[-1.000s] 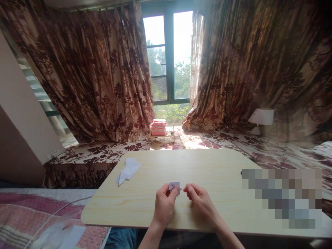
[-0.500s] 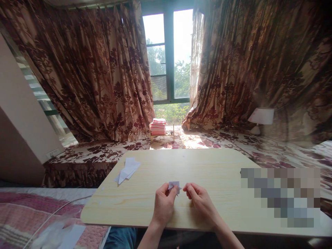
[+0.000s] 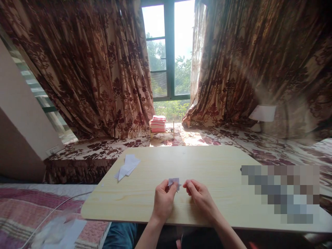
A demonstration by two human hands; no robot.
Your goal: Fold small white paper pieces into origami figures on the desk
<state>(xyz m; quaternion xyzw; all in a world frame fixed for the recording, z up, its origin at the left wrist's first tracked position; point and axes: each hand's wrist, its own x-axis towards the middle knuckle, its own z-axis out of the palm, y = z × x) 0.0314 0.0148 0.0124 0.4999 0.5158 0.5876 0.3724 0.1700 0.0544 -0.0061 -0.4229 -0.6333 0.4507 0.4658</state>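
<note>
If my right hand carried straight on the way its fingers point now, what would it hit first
Probably the small piece of paper in your left hand, though depth is hard to judge.

Drew daylight through a green-framed window (image 3: 169, 65), with green trees (image 3: 183, 74) beyond. Had floral curtains (image 3: 114, 69) hanging on both sides and a floral-covered ledge (image 3: 88, 149) beneath, sunlit near the middle. Showed a white-shaded lamp (image 3: 263, 113) at right, a pale wall (image 3: 23, 100) at left, a pale wood-grain table (image 3: 129, 200) in front and a striped quilt (image 3: 38, 207) at lower left.
</note>
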